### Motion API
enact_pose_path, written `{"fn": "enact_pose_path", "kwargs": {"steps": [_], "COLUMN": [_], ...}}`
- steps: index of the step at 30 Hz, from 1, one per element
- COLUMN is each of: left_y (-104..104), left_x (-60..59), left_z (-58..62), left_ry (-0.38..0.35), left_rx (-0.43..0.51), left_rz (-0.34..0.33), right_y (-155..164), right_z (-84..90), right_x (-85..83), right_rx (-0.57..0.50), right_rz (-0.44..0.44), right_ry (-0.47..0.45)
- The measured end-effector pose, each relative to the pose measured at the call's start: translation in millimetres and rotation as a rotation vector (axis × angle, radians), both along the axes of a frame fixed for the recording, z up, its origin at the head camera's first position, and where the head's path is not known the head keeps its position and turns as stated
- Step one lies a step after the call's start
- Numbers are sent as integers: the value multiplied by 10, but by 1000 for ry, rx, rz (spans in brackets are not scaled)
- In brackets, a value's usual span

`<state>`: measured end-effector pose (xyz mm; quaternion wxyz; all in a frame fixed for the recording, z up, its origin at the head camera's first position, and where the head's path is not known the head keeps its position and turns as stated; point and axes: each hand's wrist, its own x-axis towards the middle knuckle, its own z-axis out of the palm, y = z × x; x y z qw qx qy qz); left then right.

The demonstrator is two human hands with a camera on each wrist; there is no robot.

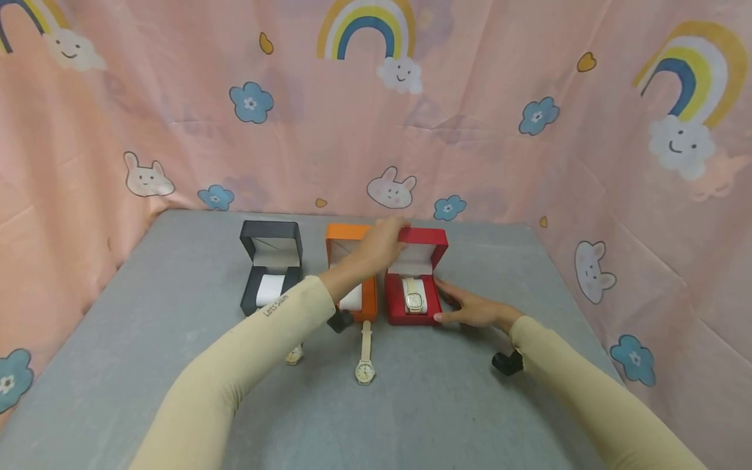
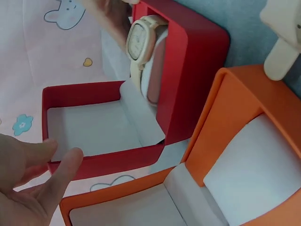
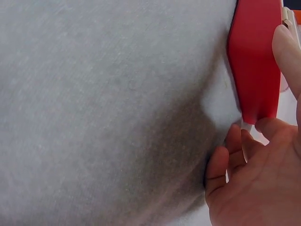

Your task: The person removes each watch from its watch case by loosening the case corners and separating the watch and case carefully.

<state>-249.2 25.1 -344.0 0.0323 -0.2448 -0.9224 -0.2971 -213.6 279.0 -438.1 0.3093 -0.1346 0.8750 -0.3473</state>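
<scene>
Grey table [image 1: 176,274], three open boxes in a row. Red box [image 1: 414,301] is your landmark: orange box [image 1: 369,295] touching its left side, black box [image 1: 270,271] further left, well apart. Square cream watch [image 1: 414,299] already sits on the cushion inside the red box; lid still up. Your left hand [image 1: 382,245] is on the lid's top edge, fingers relaxed, not gripping. Your right hand [image 1: 470,307] lies flat against the base's right side, fingers straight. Round watch [image 1: 365,356] lies in front, unboxed; another [image 1: 294,354] shows half hidden under your left sleeve. One packed, closing left, two to go.
</scene>
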Motion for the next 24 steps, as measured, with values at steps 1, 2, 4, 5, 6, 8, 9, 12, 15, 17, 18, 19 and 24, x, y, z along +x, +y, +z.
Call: {"fn": "enact_pose_path", "kwargs": {"steps": [1, 2, 4, 5, 6, 8, 9, 12, 15, 17, 18, 19, 24], "left_y": [-6, -11, -22, -27, -35, -54, -67, -90, -106, -112, -115, -118, -133], "left_x": [-6, -11, -14, -15, -13, -2, 7, 21, 42, 58, 68, 77, 112], "left_z": [10, 18, 33, 38, 41, 45, 47, 46, 50, 57, 65, 72, 124], "left_ry": [1, 2, -14, -24, -41, -79, -101, -135, -162, -179, -188, -194, -197], "left_rx": [9, 15, 23, 26, 32, 47, 56, 77, 79, 77, 75, 72, 60], "left_rz": [0, -2, -8, -11, -15, -23, -29, -57, -83, -94, -98, -102, -124], "right_y": [-2, -3, -2, -4, -5, -8, -12, -13, -19, -21, -22, -22, -10], "right_z": [1, 3, 8, 12, 15, 17, 17, 7, -5, -9, -9, -8, -7], "right_x": [-1, -1, 2, 5, 8, 12, 14, 16, 20, 25, 27, 29, 24], "right_rx": [0, 1, 5, 3, 1, -1, -7, -25, -37, -36, -34, -30, -20], "right_rz": [-7, -12, -16, -17, -15, -11, -8, -2, 2, -1, -6, -11, -27], "right_ry": [-6, -12, -16, -15, -15, -12, -10, -2, 10, 14, 13, 12, 12]}}
